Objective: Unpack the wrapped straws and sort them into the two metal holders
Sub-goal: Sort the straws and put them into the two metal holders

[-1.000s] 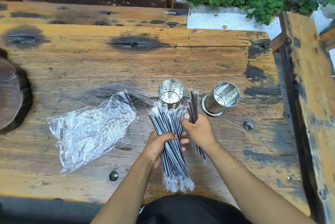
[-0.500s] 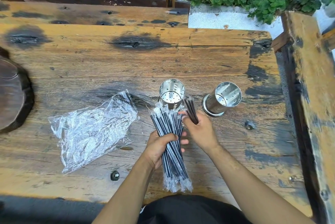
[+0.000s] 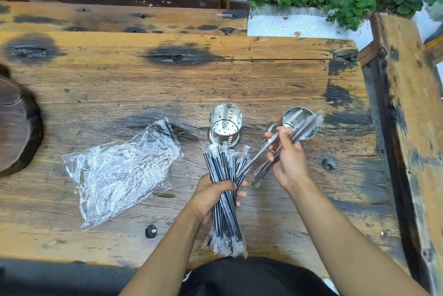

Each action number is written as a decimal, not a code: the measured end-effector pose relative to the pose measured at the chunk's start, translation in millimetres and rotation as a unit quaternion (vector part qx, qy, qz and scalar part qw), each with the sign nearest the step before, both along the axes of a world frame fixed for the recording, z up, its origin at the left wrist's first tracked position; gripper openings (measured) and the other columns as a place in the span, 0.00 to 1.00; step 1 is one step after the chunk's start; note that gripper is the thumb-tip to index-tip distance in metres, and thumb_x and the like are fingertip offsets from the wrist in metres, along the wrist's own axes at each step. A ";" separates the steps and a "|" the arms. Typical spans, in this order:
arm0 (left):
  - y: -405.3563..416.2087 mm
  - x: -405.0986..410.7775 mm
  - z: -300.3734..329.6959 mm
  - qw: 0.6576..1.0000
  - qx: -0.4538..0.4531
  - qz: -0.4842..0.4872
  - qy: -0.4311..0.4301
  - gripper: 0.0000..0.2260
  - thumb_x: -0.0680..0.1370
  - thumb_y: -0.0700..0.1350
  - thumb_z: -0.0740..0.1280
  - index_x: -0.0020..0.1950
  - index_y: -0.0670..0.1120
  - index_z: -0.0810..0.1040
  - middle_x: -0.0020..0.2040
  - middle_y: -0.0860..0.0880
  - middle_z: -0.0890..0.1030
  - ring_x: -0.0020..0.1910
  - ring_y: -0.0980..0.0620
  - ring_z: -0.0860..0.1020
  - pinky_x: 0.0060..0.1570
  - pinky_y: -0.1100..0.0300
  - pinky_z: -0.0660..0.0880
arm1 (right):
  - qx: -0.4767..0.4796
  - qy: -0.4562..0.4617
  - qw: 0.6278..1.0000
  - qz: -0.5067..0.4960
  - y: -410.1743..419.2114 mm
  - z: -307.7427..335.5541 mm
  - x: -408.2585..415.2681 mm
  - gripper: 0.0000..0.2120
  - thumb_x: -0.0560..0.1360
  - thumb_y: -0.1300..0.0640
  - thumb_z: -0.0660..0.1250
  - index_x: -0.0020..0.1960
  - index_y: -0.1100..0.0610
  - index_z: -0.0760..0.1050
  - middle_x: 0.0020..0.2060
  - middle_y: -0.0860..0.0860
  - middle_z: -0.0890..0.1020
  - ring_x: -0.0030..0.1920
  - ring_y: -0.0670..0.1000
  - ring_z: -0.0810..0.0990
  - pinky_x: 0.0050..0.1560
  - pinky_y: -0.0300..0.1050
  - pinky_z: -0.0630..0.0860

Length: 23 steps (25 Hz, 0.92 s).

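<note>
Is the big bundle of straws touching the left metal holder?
Cannot tell. In the head view the big bundle in the left hand ends right at the base of the left metal holder, and no plain gap or contact shows.

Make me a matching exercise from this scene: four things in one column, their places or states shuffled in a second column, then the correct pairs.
Things
1. big bundle of wrapped straws
2. small bunch of straws
3. clear plastic bag
4. left metal holder

Places or states
A. lies crumpled and flat on the wooden table, to the left of both hands
B. stands upright with nothing in it, just beyond the big bundle
C. gripped by the left hand
D. held by the right hand, tips pointing toward the right metal holder

Pairs: 1-C, 2-D, 3-A, 4-B
</note>
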<state>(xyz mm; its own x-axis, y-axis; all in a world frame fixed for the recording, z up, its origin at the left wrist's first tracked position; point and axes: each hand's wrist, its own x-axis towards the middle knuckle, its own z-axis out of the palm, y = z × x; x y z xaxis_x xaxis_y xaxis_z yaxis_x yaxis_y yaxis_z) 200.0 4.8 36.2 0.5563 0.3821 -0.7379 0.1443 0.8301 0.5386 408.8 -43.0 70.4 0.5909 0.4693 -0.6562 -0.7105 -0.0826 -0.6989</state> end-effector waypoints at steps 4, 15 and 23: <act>0.5 -1.9 -2.6 1.000 -0.004 0.019 0.007 0.17 0.78 0.29 0.68 0.66 0.30 0.75 0.56 0.34 0.87 0.49 0.39 0.88 0.38 0.50 0.85 | 0.045 0.069 0.994 -0.073 -4.2 -1.6 24.0 0.11 0.82 0.48 0.62 0.59 0.53 0.74 0.28 0.47 0.71 0.28 0.46 0.71 0.31 0.42 0.72; -1.8 5.2 -5.9 0.998 -0.002 0.065 0.024 0.14 0.76 0.28 0.69 0.61 0.34 0.82 0.54 0.35 0.88 0.49 0.36 0.89 0.35 0.53 0.85 | -0.135 -0.291 0.871 0.372 -2.4 -3.9 -39.1 0.03 0.75 0.53 0.75 0.46 0.47 0.81 0.24 0.34 0.77 0.24 0.36 0.75 0.27 0.27 0.70; 0.1 4.4 -1.9 0.998 -0.001 0.048 0.032 0.25 0.75 0.29 0.71 0.71 0.29 0.69 0.55 0.34 0.87 0.52 0.35 0.88 0.37 0.51 0.86 | -0.091 -0.181 0.940 0.275 0.4 0.3 -29.6 0.08 0.76 0.52 0.74 0.54 0.53 0.83 0.22 0.45 0.72 0.21 0.45 0.64 0.22 0.38 0.63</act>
